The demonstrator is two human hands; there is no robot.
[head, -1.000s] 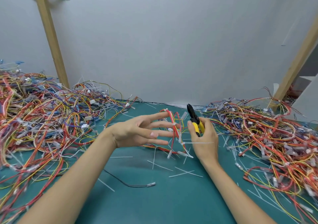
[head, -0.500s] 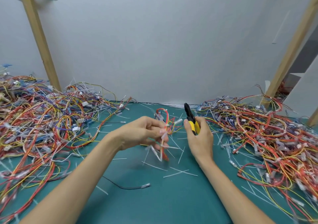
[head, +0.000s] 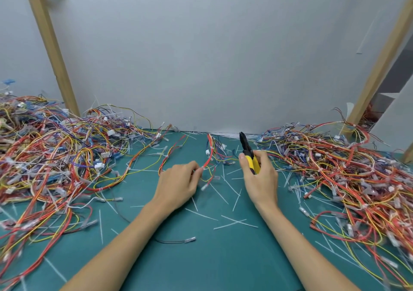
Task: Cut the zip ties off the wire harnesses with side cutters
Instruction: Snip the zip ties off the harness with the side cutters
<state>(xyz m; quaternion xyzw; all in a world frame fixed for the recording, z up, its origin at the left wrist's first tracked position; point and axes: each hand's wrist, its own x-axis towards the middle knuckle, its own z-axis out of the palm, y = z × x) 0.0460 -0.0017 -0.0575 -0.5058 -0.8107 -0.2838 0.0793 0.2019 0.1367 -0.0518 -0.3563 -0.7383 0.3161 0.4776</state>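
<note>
My left hand (head: 178, 182) lies low over the green mat (head: 210, 257), and its fingertips pinch a small red and yellow wire harness (head: 210, 156) that trails away toward the wall. My right hand (head: 260, 176) grips the yellow handles of the side cutters (head: 249, 153), whose black jaws point up and away, a little to the right of the harness and apart from it. Cut white zip ties (head: 234, 222) lie scattered on the mat around both hands.
A big tangle of harnesses (head: 55, 156) covers the left of the mat, and another heap (head: 348, 179) covers the right. A loose black wire (head: 176, 241) lies near my left forearm. Wooden posts (head: 51, 51) lean against the grey wall behind.
My left hand went from spread fingers to a pinch on the harness and dropped down to the mat. My right hand with the cutters stayed nearly in place.
</note>
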